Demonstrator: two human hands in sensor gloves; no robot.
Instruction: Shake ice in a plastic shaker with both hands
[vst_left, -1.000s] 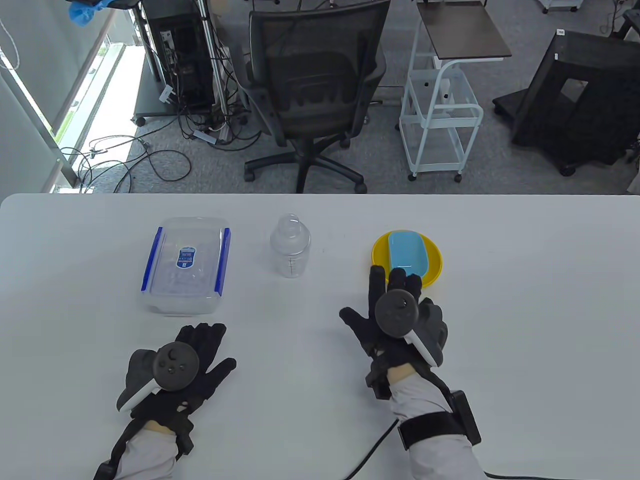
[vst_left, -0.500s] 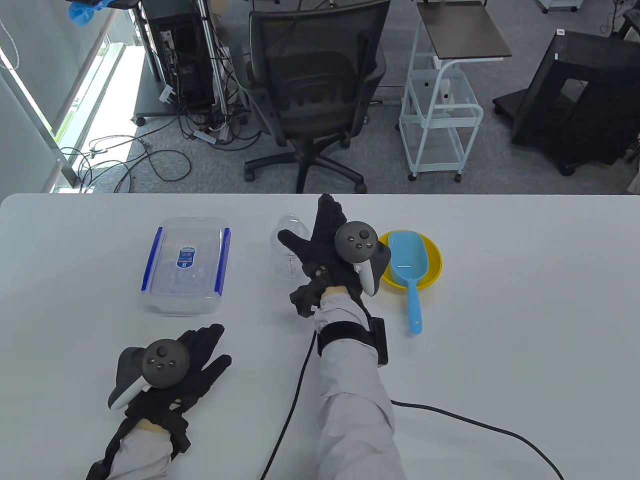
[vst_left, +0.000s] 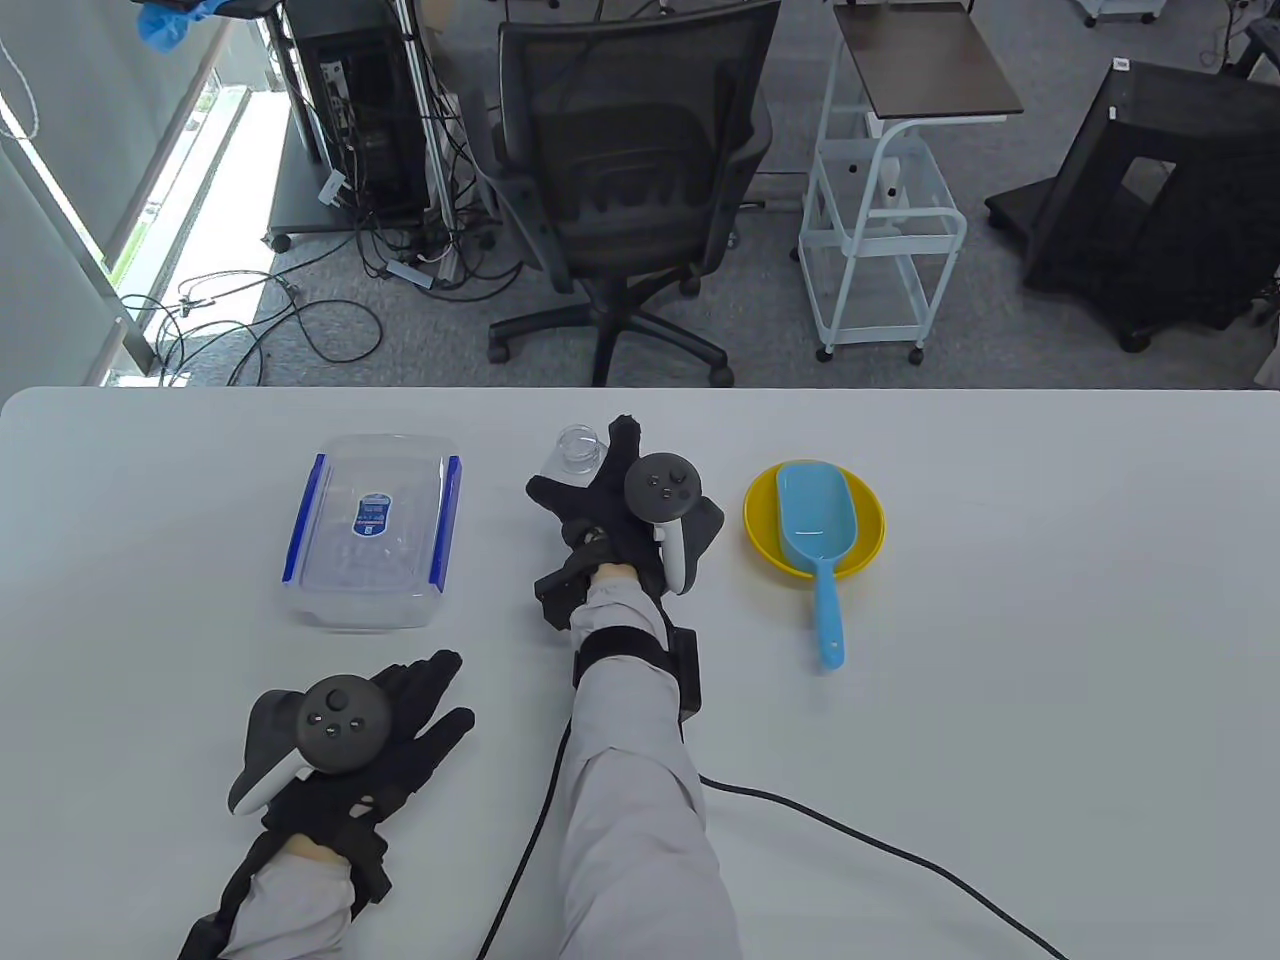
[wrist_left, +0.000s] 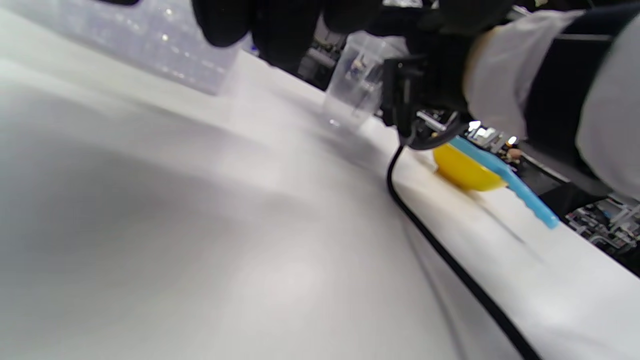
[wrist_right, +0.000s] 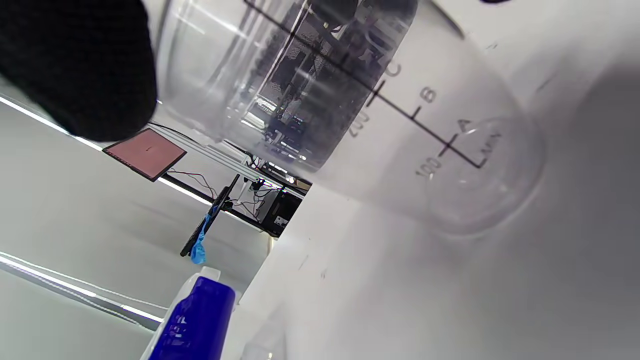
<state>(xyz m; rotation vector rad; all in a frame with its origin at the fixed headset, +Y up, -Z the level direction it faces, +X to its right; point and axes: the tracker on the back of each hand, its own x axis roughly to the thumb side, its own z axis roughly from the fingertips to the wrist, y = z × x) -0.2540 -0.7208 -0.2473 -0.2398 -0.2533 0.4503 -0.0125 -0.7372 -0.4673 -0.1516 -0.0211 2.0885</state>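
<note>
Shaker (vst_left: 575, 455), clear plastic with printed volume marks, stands mid-table between the lidded ice box (vst_left: 370, 530) and the yellow bowl (vst_left: 860, 535) holding a blue scoop (vst_left: 822, 545). Right hand (vst_left: 625, 505) covers its body; whether the fingers have closed cannot be told. Left hand (vst_left: 375, 740) lies flat, holding nothing. Judged best practice: wrap the body low and firmly, keeping it upright.

My right hand (vst_left: 625, 500) reaches far across the middle, arm stretched out, fingers spread and curling. My left hand (vst_left: 370, 735) rests flat at the near left, fingers extended.
</note>
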